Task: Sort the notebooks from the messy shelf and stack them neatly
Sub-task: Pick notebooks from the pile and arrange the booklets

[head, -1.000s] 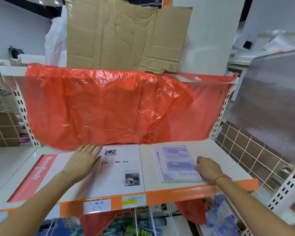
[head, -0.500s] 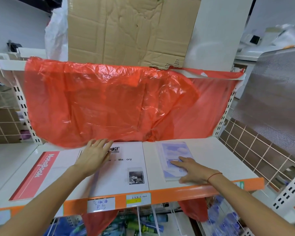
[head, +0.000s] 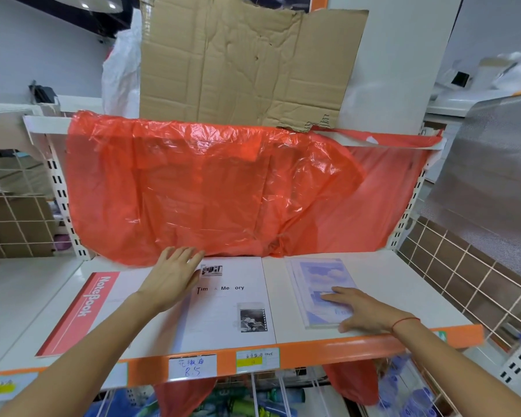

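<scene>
Blue-covered notebook (head: 319, 291) lay under your flat right hand (head: 363, 310) — fingers straight, gripping nothing. Your left hand (head: 169, 281), equally released, pressed the white notebook (head: 232, 299); gathering them looked next — likely sliding blue onto white.

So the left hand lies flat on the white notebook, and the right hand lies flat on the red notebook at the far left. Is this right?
Not quite. In the head view the right hand lies flat on the blue notebook at the right, not the red notebook, which nobody touches. The left hand does lie flat on the white notebook.
</scene>
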Demonstrator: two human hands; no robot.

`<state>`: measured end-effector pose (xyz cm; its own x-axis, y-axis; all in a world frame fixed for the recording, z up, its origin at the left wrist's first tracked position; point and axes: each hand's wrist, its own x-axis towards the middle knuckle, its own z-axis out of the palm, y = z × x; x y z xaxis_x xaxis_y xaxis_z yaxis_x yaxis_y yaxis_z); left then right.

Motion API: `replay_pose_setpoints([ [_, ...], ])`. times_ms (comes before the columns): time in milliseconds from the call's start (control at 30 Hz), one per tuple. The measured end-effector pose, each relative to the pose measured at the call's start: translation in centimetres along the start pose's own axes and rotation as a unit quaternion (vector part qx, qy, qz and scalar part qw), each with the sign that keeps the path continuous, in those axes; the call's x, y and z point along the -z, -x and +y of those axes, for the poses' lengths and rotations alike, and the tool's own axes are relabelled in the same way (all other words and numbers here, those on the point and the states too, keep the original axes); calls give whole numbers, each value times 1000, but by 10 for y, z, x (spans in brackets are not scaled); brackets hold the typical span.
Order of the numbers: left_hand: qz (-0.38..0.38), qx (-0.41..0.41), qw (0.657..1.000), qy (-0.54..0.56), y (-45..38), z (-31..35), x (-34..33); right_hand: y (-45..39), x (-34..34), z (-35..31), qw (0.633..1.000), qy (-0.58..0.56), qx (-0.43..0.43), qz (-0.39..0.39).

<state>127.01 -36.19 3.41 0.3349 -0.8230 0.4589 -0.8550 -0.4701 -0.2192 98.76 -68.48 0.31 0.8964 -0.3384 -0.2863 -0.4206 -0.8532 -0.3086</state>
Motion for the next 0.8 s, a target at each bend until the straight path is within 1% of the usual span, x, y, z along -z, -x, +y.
replay_pose_setpoints([
  [100, -13, 3, 1000, -8, -3, 3, -1, 2, -1, -1, 1000, -1, -2, 3],
  [367, 6, -8, 1000, -15, -9, 10, -3, 2, 1, -3, 1000, -1, -2, 5],
  [567, -2, -10, 1000, 0, -13, 15, -3, 0, 0, -5, 1000, -1, 3, 2],
  [800, 29, -10, 999, 31, -14, 17, -11, 1, 0, -6, 1000, 4, 6, -3],
])
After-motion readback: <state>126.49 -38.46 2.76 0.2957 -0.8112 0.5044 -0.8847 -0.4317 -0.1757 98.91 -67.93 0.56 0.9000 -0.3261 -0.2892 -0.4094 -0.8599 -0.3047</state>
